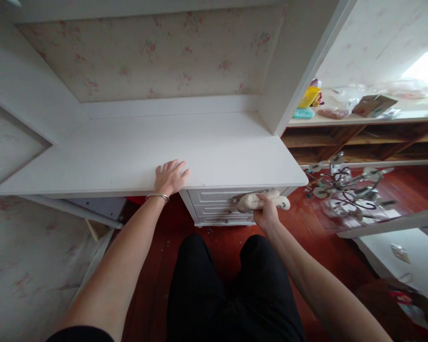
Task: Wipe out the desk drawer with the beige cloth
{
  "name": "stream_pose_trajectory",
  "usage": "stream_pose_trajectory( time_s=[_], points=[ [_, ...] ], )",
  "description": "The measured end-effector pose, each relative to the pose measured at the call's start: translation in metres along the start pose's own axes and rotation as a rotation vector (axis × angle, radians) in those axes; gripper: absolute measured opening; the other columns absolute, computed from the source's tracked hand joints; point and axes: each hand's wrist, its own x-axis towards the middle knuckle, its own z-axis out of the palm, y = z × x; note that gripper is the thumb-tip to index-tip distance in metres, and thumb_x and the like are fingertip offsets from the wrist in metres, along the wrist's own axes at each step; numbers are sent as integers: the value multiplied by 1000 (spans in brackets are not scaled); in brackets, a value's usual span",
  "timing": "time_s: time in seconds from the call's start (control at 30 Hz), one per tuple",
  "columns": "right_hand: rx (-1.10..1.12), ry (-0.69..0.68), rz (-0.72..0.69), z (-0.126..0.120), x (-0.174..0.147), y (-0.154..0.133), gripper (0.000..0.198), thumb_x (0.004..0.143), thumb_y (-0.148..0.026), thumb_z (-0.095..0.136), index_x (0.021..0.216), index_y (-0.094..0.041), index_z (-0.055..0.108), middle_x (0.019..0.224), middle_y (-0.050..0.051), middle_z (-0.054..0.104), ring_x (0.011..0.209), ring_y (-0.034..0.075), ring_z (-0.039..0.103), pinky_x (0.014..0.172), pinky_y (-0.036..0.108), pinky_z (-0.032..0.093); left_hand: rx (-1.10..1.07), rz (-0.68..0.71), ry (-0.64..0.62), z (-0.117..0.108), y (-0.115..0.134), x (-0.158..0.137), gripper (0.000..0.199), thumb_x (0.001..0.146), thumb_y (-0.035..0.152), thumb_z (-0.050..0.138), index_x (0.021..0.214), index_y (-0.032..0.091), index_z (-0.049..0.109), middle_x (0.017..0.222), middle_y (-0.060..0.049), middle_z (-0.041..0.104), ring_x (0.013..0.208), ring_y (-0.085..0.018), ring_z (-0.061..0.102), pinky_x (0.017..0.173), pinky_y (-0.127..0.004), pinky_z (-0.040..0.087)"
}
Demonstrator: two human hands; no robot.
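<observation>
My left hand (pixel 170 177) lies flat on the white desktop (pixel 185 147) near its front edge, fingers spread and holding nothing. A metal bangle (pixel 158 195) circles that wrist. In my right hand (pixel 267 216) is a cream-coloured cloth (pixel 251 202), bunched up, with my fingers closed round it. The cloth is against or just before the top drawer front of the white drawer unit (pixel 214 197), beside its dark handle; whether it touches the drawer I cannot tell. Small knobs show on the lower drawers, which are closed.
A chandelier (pixel 349 190) with curved arms lies on the red wooden floor (pixel 306 228) at the right. Behind it, a low wooden shelf unit (pixel 363 121) bears bags and a cardboard box (pixel 374 105). White furniture (pixel 409 251) stands at lower right. The desk's hutch side (pixel 302 61) rises at the right.
</observation>
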Motion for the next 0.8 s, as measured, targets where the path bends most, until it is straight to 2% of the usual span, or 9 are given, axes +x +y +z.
stream_pose_trajectory(
  time_s=[0.1, 0.2, 0.37, 0.5, 0.63, 0.73, 0.8],
  points=[
    [78, 102, 81, 13, 2, 14, 26, 66, -9, 66, 83, -21, 51, 73, -4, 64, 70, 14, 66, 63, 23, 59, 24, -11, -7, 0, 5, 0, 52, 94, 58, 26, 136, 35, 47, 146, -2, 43, 132, -25, 37, 110, -50, 24],
    [111, 196, 157, 22, 3, 24, 28, 64, 0, 61, 79, -20, 50, 67, -6, 61, 58, 12, 63, 52, 19, 55, 34, -20, -12, -1, 6, 0, 51, 94, 58, 26, 136, 36, 47, 146, -1, 43, 132, -25, 36, 111, -50, 23],
    [119, 297, 244, 28, 4, 13, 26, 68, 2, 55, 74, -21, 45, 57, -8, 54, 47, 11, 56, 43, 20, 50, 10, -21, -3, 0, 2, 1, 51, 94, 58, 26, 135, 37, 48, 146, -1, 44, 133, -25, 36, 111, -51, 23],
    [147, 299, 235, 32, -4, -22, 24, 70, 3, 53, 74, -20, 46, 59, -8, 54, 49, 11, 56, 44, 19, 51, -4, -19, 10, 1, 2, 0, 50, 94, 58, 27, 135, 37, 49, 145, -1, 45, 132, -25, 37, 111, -50, 23],
    [217, 246, 180, 44, -26, -55, 26, 68, 5, 48, 77, -19, 49, 64, -7, 57, 56, 10, 59, 51, 18, 54, 7, -24, 26, 1, 3, -1, 50, 94, 56, 28, 134, 36, 50, 144, -1, 46, 132, -24, 38, 111, -48, 24],
    [270, 186, 166, 61, -48, -64, 25, 68, 5, 48, 78, -18, 51, 66, -6, 57, 59, 9, 60, 55, 17, 55, 8, -16, 37, 2, 3, -2, 50, 94, 56, 28, 134, 35, 49, 144, -2, 46, 131, -24, 39, 111, -49, 24],
    [296, 152, 175, 75, -64, -60, 26, 68, 5, 49, 80, -18, 51, 66, -6, 56, 61, 9, 61, 57, 16, 55, 9, -8, 44, 3, 3, -2, 50, 94, 56, 27, 135, 35, 49, 144, -3, 47, 131, -25, 39, 111, -51, 24]
  ],
)
